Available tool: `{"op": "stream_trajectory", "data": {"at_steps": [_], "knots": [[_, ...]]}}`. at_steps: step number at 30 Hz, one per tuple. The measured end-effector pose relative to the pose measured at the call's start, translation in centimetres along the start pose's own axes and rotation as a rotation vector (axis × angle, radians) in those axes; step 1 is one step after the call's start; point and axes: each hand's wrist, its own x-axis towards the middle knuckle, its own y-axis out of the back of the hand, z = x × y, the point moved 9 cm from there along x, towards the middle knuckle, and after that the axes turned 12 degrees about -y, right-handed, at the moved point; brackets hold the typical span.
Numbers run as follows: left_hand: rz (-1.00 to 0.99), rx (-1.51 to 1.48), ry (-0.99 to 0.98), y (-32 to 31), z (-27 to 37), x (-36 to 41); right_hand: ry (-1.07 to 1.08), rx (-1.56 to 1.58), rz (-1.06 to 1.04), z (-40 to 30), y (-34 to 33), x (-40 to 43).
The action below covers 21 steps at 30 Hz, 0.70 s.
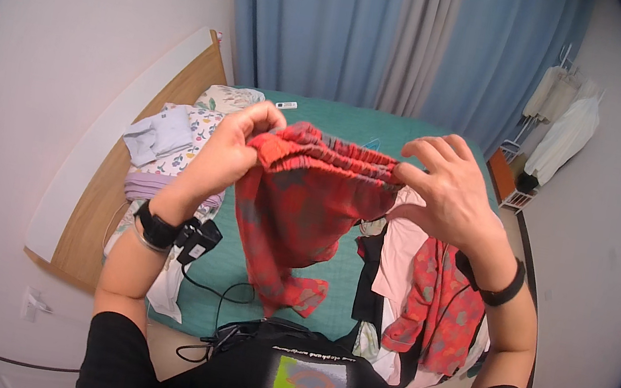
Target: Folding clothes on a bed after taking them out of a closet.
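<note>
Red patterned pants [307, 212] with a gathered elastic waistband hang in the air above the bed, their legs drooping toward the green bedspread [209, 294]. My left hand [236, 142] pinches one end of the waistband between thumb and fingers. At the other end, my right hand [445, 188] grips the band with thumb and forefinger, its other fingers bent and raised. The waistband is stretched between both hands, its layers bunched together. Beneath my right forearm lies a matching red patterned garment [438, 312] on a heap of clothes.
The heap includes a pink garment [400, 257] and black cloth [368, 282]. By the wooden headboard [124, 177] are a folded light-blue garment [165, 131] and pillows. A remote [286, 105] lies on the bed's far side. A cable [210, 289] trails from my left wrist device. A clothes rack [523, 136] stands far right.
</note>
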Motion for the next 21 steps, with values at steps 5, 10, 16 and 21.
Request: {"op": "stream_trajectory", "data": {"at_steps": [5, 10, 16, 21], "knots": [[-0.083, 0.019, -0.108, 0.0, 3.9, 4.5, -0.083, -0.025, 0.220, 4.2, 2.4, 3.1], [-0.148, 0.104, -0.507, 4.4, 14.9, 12.9, -0.238, 0.285, 0.286, 8.8, 16.0, 13.3], [-0.021, 0.103, -0.261, 4.8, 17.1, 15.6, -0.204, 0.408, 0.236, 9.5, 18.7, 16.9], [-0.085, -0.109, -0.226, 3.5, 15.4, 14.4, -0.212, 0.602, 0.094, 9.7, 16.6, 15.8]]}}
